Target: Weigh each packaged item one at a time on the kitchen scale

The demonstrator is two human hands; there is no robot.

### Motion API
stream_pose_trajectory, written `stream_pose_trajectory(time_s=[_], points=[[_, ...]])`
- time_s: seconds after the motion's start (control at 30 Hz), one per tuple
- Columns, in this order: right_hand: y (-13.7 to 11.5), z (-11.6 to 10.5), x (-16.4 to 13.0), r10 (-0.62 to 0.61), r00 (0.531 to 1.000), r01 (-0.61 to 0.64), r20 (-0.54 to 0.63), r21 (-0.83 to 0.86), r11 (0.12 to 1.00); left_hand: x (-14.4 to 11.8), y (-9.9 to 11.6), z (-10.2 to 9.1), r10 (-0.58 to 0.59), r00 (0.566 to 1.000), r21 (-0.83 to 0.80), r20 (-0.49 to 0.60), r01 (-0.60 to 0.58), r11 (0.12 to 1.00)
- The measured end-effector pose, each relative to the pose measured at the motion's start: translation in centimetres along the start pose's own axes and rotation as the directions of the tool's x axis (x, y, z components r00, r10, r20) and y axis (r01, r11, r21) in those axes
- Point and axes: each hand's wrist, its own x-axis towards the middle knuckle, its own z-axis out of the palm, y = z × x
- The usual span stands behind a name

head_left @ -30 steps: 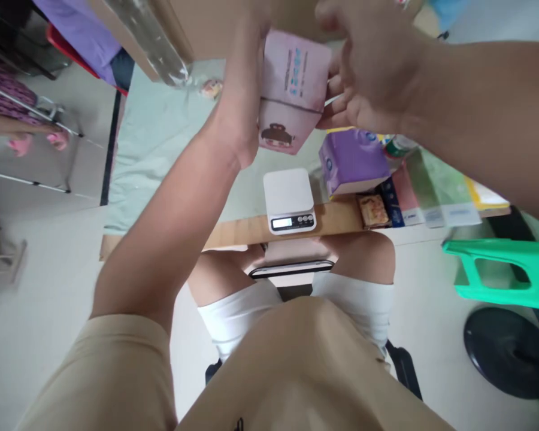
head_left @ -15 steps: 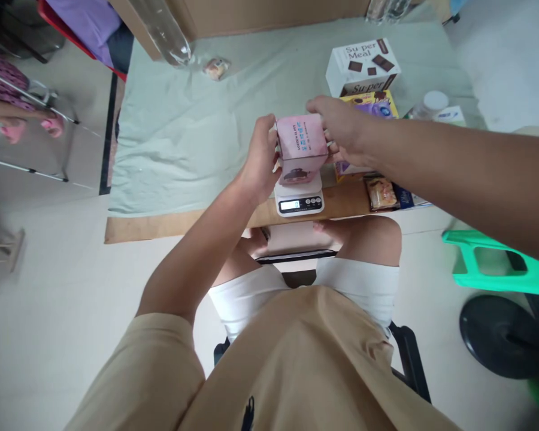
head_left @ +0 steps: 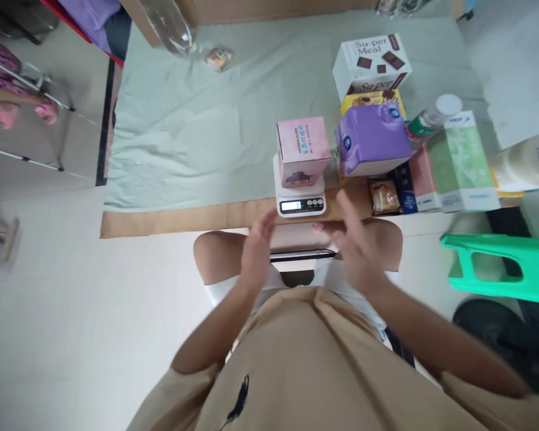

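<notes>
Hands hang empty over the lap: the left hand point(head_left: 258, 251) and the right hand point(head_left: 357, 245) are both spread wide, fingers loose, palms turned toward each other, touching nothing. Between them and a little lower lies a phone point(head_left: 302, 255) across the knees. Just beyond the fingertips, at the table edge, sits a white scale point(head_left: 300, 200), and on its platform stands the pink box point(head_left: 302, 149), upright and apart from both hands. Nothing lies between the hands and the scale.

Past the right hand, a purple carton point(head_left: 372, 139) leans just beside the pink box, with a yellow pack point(head_left: 372, 99) behind it and a white chocolate box point(head_left: 371, 63) farther still. A small snack packet point(head_left: 385, 196) lies near the table edge, next to a blue-and-pink box point(head_left: 415, 179) and a green box point(head_left: 460, 161); a bottle point(head_left: 433, 117) pokes up behind them. Far beyond the left hand, a small wrapped sweet point(head_left: 218, 58) and a clear bottle point(head_left: 166, 27) rest on the green cloth point(head_left: 197, 137). A green stool point(head_left: 503, 269) stands on the floor off to the right hand's outer side.
</notes>
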Motion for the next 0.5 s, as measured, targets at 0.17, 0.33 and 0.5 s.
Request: stream_pose_trajectory(time_s=[0.17, 0.33, 0.5], points=[[5.6, 6.9, -7.4, -0.038, 0.960, 0.037, 0.278, 0.008, 0.999, -3.1, -5.9, 0.4, -0.192, 0.981, -0.099, 0.039, 0.195, 0.976], [6.4, 8.0, -8.9, -0.169, 0.855, 0.195, 0.490, -0.002, 0.981, -1.4, -6.1, -0.2, -0.207, 0.978, -0.133, 0.009, 0.206, 0.969], [7.0, 7.4, -8.3, -0.271, 0.889, 0.306, 0.370, -0.040, 0.951, -2.7, -7.9, 2.2, -0.269, 0.963, -0.212, 0.001, 0.263, 0.941]])
